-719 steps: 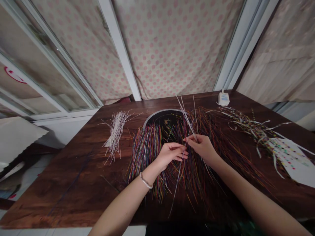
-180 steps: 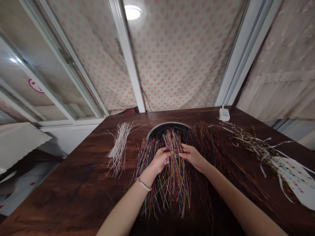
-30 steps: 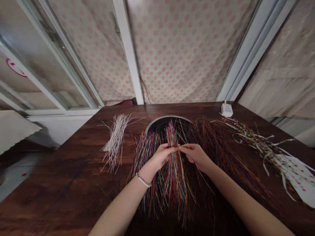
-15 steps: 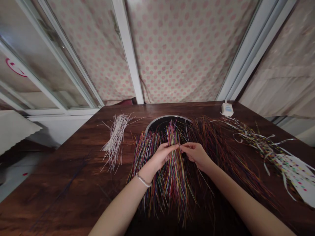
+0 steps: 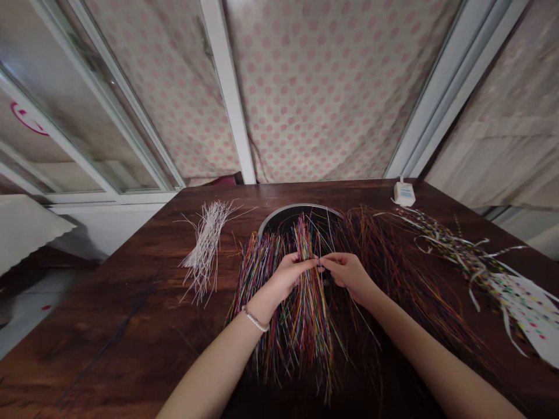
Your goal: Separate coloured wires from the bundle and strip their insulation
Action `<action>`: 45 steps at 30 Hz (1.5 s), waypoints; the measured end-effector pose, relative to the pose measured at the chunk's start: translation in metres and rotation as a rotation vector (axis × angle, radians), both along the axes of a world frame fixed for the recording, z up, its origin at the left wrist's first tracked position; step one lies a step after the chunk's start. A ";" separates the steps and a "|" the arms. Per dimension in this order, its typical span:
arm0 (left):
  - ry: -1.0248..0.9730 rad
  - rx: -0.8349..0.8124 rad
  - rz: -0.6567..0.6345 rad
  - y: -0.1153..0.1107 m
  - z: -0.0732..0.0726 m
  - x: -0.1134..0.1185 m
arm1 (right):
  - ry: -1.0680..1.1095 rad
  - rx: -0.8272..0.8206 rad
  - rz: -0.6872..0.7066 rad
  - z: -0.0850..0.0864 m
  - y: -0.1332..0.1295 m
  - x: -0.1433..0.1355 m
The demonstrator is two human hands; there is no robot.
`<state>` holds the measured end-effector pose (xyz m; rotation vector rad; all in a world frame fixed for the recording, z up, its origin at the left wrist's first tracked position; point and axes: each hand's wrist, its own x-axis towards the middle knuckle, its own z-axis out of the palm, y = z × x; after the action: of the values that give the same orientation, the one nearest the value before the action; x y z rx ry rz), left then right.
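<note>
My left hand (image 5: 289, 273), with a beaded bracelet at the wrist, is closed around a bundle of multicoloured strands (image 5: 311, 320). The bundle's short upper ends stick up above the fingers, and its long ends hang down toward me. At the right side of the bundle my right hand (image 5: 347, 272) is pinched, its fingertips meeting those of the left; what it grips is too small to name. Behind the hands lies a round dark tray (image 5: 283, 220) with a pale rim. More multicoloured strands (image 5: 257, 262) spread out left of the bundle.
White strands (image 5: 205, 250) lie on the dark wooden table (image 5: 131, 291) at the left. Dark reddish strands (image 5: 402, 279) spread to the right. Farther right are dotted ribbons (image 5: 471, 256) and a dotted white sheet (image 5: 530, 308). A small white box (image 5: 404, 194) sits near the back edge.
Both hands stay almost in place at the bundle. The right fingertips have shifted very slightly against the left ones.
</note>
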<state>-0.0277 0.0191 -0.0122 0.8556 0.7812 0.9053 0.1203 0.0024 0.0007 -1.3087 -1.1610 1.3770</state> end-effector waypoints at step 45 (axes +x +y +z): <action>0.039 0.026 0.033 -0.002 0.004 -0.002 | 0.021 -0.138 0.105 0.002 -0.003 0.010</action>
<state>-0.0298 0.0173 -0.0085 0.8879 0.8207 0.9323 0.1302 -0.0005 0.0027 -1.3418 -1.1512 1.5675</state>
